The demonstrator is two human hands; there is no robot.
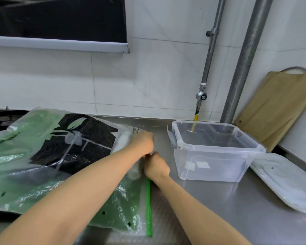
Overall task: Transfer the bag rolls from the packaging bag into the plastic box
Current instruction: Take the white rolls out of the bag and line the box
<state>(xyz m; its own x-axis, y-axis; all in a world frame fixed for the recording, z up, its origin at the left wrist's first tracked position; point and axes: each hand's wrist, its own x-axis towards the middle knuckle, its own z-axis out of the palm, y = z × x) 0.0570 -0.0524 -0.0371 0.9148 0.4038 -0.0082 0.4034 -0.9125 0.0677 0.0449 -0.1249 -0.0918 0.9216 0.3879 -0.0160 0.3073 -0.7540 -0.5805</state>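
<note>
Far left: packaging bag (42, 156), large, green-tinted clear film with a black printed panel, lying flat on the steel counter (219, 209). Its green zip strip (148, 206) runs along the edge nearest your hands. Expect the film to be soft, slick and crinkly; it will slide on the steel unless you pin it down.

Inside the bag's mouth end: one white bag roll (123, 140), a short cylinder, partly covered by your left hand. A second pale shape sits lower, near the zip, but it is too blurred under the film to name. A judgement: the rolls are light and firm round the middle, with smooth wrap that may slip, so take each one across its barrel, not by a loose end.

Centre: your left hand (143, 142), curled closed over the bag's upper edge beside the roll. Just to its right, your right hand (156, 167), fisted and pinching the bag edge at the top of the zip strip. Both hands touch the bag; the mouth does not look opened yet.

Right of centre: plastic box (215, 149), clear, lid off, grey latch on its left rim, nothing inside. It stands near the bag's mouth.

Far right: white lid (286, 184) flat on the counter; tan cutting board (276, 110) leaning on the wall.
</note>
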